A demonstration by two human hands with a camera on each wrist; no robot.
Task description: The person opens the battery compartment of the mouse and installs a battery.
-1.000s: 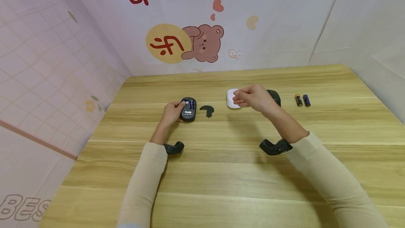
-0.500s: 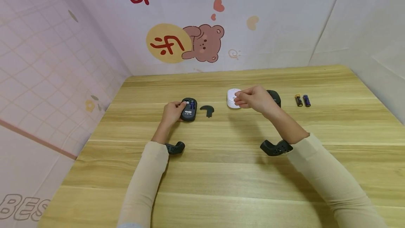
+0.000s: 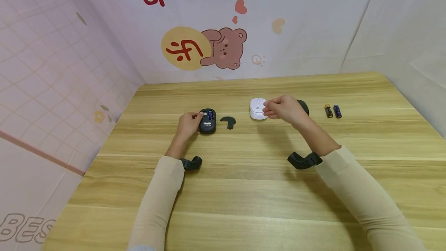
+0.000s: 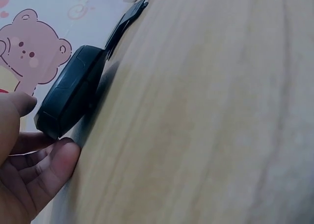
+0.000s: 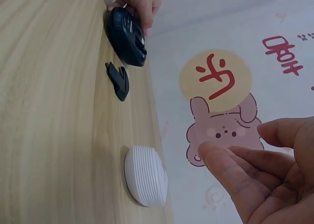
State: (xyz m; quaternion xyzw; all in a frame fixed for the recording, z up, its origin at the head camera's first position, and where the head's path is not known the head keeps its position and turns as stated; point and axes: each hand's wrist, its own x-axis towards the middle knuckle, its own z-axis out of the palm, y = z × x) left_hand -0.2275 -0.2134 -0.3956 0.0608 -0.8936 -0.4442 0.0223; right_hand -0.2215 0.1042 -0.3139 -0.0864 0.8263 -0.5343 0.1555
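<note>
At the left, my left hand [image 3: 189,124] grips a black computer mouse [image 3: 208,126] turned underside up on the table, thumb on its near edge. Its battery bay lies uncovered and holds one blue battery [image 3: 210,115]. A loose black battery cover [image 3: 229,121] lies just right of it. My right hand [image 3: 283,109] hovers in the air by a white mouse [image 3: 258,107] with ribbed sides, covering its right edge in the head view. In the right wrist view, this hand's thumb and fingers are apart with nothing between them, and the white mouse [image 5: 145,176] sits lower down.
A dark rounded object [image 3: 304,106] is partly hidden behind my right hand. Farther right, a black and orange battery [image 3: 328,110] and a blue battery [image 3: 337,111] lie side by side. The wooden table [image 3: 237,193] ends at a printed wall cloth [image 3: 299,49].
My right hand has drifted slightly right, so more of the white mouse's top shows. My left hand keeps hold of the black mouse almost in the same place.
</note>
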